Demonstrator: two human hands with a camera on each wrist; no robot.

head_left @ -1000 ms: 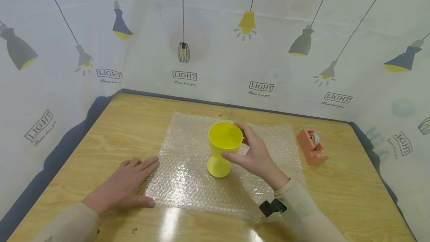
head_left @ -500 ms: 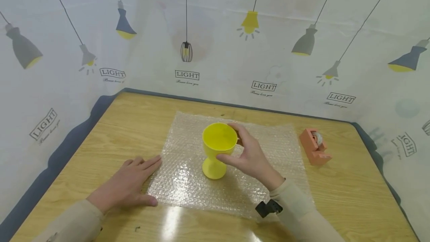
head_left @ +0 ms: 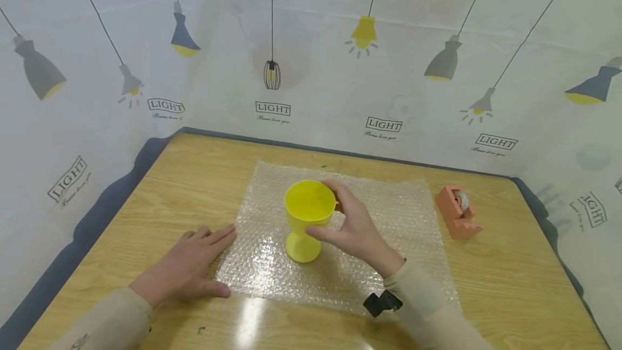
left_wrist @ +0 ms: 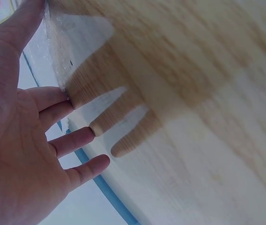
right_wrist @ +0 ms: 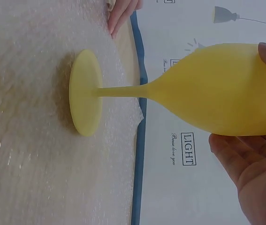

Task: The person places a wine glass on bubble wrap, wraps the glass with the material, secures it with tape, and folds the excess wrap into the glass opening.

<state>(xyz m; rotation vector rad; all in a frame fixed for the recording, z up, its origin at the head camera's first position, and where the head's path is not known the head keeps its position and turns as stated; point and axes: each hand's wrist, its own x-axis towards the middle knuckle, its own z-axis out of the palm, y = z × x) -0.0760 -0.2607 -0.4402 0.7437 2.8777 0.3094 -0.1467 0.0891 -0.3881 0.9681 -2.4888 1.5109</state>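
Observation:
A yellow goblet [head_left: 310, 204] stands upright above the sheet of bubble wrap [head_left: 393, 220], its round foot [right_wrist: 86, 93] right at the sheet's surface. My right hand [head_left: 357, 228] grips the goblet's bowl [right_wrist: 217, 89] from the right, thumb on the near side and fingers round the far side. In the right wrist view the thin stem shows between bowl and foot. My left hand [head_left: 189, 263] lies with fingers straight and spread at the left edge of the bubble wrap. The left wrist view shows its fingertips [left_wrist: 100, 164] against the wooden tabletop.
A salmon-pink tape dispenser [head_left: 457, 215] with a roll of clear tape stands right of the bubble wrap. The wooden table [head_left: 505, 263] is bordered at the back and sides by a white curtain [head_left: 320, 69] printed with lamps.
My right hand has carried the goblet a little to the left over the bubble wrap. The left hand stays at the sheet's left edge, while the head view has shifted slightly.

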